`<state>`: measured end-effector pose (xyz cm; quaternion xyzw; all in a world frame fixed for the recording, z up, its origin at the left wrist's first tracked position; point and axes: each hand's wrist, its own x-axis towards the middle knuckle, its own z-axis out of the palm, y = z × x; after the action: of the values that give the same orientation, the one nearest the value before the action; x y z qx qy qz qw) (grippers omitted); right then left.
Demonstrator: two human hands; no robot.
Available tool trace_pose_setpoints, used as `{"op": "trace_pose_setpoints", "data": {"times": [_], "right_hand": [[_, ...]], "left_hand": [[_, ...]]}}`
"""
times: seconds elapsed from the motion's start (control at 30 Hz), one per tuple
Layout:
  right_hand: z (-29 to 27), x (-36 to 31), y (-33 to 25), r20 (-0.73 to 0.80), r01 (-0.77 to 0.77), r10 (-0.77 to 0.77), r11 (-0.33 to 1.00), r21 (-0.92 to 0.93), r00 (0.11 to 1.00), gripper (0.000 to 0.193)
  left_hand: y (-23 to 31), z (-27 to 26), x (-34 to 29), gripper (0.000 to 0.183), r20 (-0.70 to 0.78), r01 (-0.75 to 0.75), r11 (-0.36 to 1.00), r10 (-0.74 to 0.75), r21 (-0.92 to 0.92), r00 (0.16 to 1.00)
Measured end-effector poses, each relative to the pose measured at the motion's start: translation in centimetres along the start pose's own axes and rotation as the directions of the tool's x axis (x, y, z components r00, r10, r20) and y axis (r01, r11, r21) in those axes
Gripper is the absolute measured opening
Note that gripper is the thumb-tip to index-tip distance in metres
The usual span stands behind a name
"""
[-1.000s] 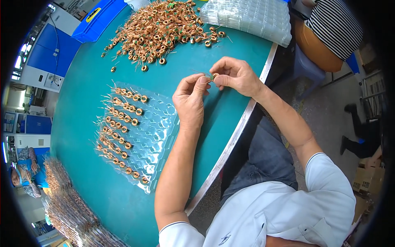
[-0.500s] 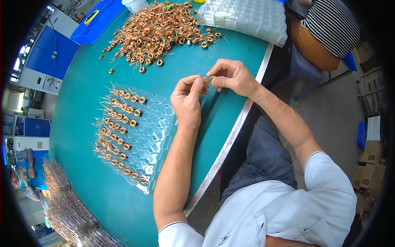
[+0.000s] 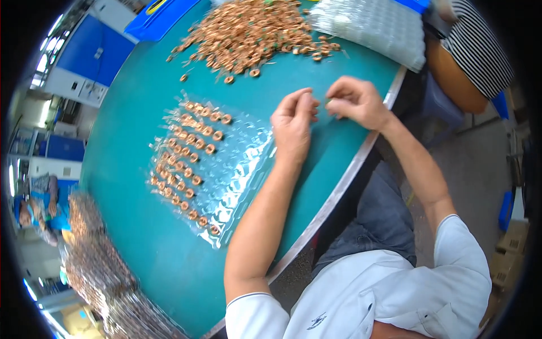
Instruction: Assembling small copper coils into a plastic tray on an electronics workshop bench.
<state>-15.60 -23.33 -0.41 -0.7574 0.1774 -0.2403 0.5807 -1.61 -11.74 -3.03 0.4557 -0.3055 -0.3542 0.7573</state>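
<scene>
Looking down, head-worn, left lens of a side-by-side fisheye pair. Aims out past the white shirt point(image 3: 389, 288) onto the green table point(image 3: 130, 113), pretty near the left hand point(image 3: 292, 127) and right hand point(image 3: 360, 104), well back from the blue-and-white cabinet point(image 3: 87, 48). Seems slightly tilted, tho hard to say with this blur.

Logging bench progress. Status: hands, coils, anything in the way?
Left hand, right hand apart; contents blurred. Copper coils partly fill clear tray. Left forearm alongside tray.
</scene>
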Motion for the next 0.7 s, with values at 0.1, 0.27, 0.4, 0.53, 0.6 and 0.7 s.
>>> {"op": "trace_pose_setpoints", "data": {"times": [0.1,0.27,0.4,0.53,0.6,0.7], "right_hand": [[-1.7,2.2,-1.7,-0.023,0.077,-0.076,0.997,0.027,0.997,0.015],[1.5,4.4,-2.3,0.161,0.077,-0.081,0.997,0.033,0.984,0.016],[2.3,3.3,-1.4,0.067,0.136,-0.136,0.991,0.006,0.988,0.016],[2.6,2.8,-1.1,0.045,0.081,-0.082,0.996,0.030,0.996,0.015],[2.1,2.5,-1.0,0.039,0.087,-0.088,0.996,0.029,0.995,0.014],[2.1,2.4,-1.5,0.029,0.119,-0.118,0.993,-0.021,0.993,0.010]], "left_hand": [[0.3,0.2,-0.1,0.029,0.079,0.031,0.997,-0.037,0.069,0.996],[0.5,-0.9,-0.3,0.043,0.013,-0.035,0.999,0.035,-0.025,0.999],[0.4,-0.2,-0.2,0.034,-0.037,-0.071,0.997,0.070,-0.031,0.997],[0.7,-0.3,-0.3,0.023,-0.056,-0.111,0.992,0.114,0.055,0.992],[0.6,0.0,-0.3,0.020,-0.055,-0.092,0.993,0.096,0.075,0.994],[0.7,-0.1,-0.4,0.023,-0.045,-0.073,0.994,0.077,0.082,0.996]]}}
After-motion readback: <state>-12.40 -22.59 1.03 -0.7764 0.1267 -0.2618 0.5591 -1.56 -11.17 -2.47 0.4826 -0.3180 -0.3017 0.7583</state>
